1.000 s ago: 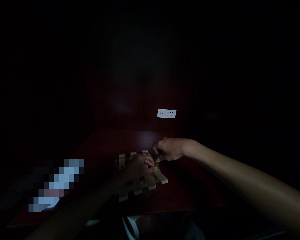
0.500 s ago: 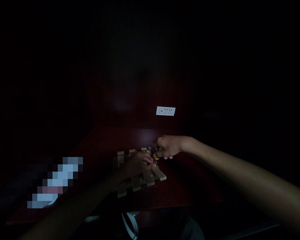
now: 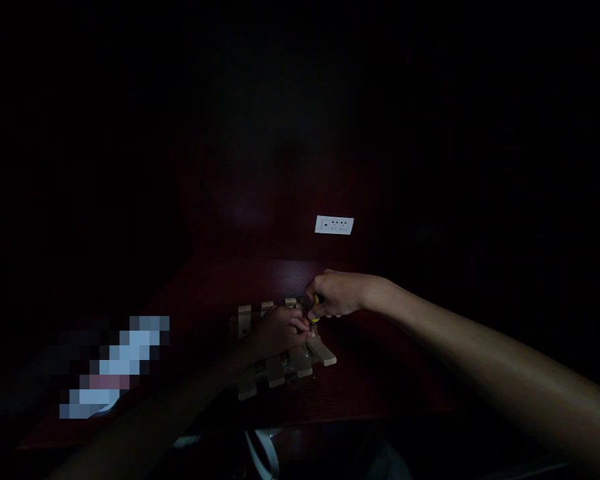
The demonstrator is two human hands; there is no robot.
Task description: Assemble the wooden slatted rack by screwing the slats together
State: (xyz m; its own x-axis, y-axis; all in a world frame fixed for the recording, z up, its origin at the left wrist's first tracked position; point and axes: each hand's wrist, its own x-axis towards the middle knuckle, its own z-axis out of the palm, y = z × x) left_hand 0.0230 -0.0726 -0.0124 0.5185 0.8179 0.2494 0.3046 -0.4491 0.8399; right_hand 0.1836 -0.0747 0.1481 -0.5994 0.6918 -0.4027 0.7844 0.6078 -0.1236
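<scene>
In the dim head view a wooden slatted piece (image 3: pixel 275 373), made of several pale slats joined side by side, lies on a dark red table. My right hand (image 3: pixel 337 293) is closed around a yellow-handled screwdriver (image 3: pixel 315 319), held pointing down over the right end of the piece. Its tip is lost among my fingers. My left hand (image 3: pixel 280 330) rests across the slats, its fingertips pinched together beside the screwdriver's lower end. What they pinch is hidden. The rightmost slat (image 3: pixel 322 351) sits at an angle to the others.
A white wall socket (image 3: pixel 334 225) is set in the dark red panel behind the table (image 3: pixel 380 393). On the left lies a pixelated, light blue bright object (image 3: pixel 120 367). Below the table's front edge hangs a white looped strap (image 3: pixel 263 453). Deep shadow covers the surroundings.
The whole view has shifted slightly, so the table, slats and socket appear a little lower and to the right. Both hands keep their places at the right end, with the right hand's grip slightly turned.
</scene>
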